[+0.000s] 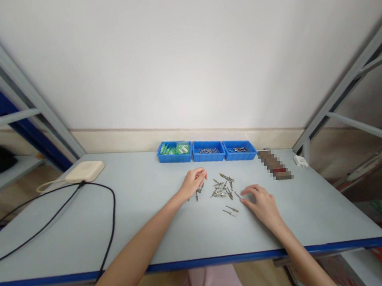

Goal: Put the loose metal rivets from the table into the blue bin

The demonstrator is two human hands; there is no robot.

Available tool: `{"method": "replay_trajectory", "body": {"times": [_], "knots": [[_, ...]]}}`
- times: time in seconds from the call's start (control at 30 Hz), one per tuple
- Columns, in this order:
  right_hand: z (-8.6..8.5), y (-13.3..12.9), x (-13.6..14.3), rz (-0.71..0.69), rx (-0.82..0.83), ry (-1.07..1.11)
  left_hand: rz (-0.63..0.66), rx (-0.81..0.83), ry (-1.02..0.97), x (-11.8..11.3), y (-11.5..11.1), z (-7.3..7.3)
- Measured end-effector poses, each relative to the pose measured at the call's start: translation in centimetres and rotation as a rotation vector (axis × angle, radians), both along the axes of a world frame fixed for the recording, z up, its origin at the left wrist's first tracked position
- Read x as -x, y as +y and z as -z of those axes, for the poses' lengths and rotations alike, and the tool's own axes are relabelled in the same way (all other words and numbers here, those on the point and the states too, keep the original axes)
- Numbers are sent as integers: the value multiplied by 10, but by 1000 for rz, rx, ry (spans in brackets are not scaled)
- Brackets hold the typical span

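Nearest, along the bottom of the frame, runs the blue edge (pixel 207 261) of the grey table. Just right of centre lie two loose rivets (pixel 230 213), side by side, long axes nearly parallel, thin pins toward the left and slightly up, thicker ends lower right. Beyond them, the right hand (pixel 260 202) has its thumb and index tips close together at a single rivet (pixel 237 195), which slants from upper left to lower right; whether they clamp it, I cannot tell. The rivet pile (pixel 223 189) at centre right points every which way. Left of it, the left hand (pixel 194 181) curls over a smaller cluster (pixel 197 196); its grip is hidden. Farther back stand three blue trays (pixel 208 157).
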State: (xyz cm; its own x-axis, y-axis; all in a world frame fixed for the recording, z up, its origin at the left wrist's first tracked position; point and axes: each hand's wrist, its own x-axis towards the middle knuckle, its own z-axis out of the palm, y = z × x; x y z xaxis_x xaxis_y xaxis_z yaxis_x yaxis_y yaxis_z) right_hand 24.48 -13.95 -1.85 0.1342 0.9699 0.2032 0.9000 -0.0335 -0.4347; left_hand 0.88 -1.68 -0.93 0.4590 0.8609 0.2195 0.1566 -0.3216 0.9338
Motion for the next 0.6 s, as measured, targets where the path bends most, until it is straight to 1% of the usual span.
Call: {"method": "replay_trajectory", "body": {"times": [0.07, 0.13, 0.27, 0.37, 0.47, 0.6], "knots": [[2, 0, 5, 48, -20, -29, -2, -5, 3, 0, 0, 1], [3, 2, 7, 68, -37, -54, -10, -11, -2, 0, 0, 2], [5, 8, 9, 33, -96, -145, -29, -37, 7, 1, -1, 0], [3, 12, 10, 3, -117, -176, -33, -59, 34, 1, -2, -2], [-7, 22, 13, -63, -89, -69, -17, -87, 78, 0, -7, -6], [-27, 49, 29, -222, -42, 168, 16, -135, 176, -1, -17, -13]]}}
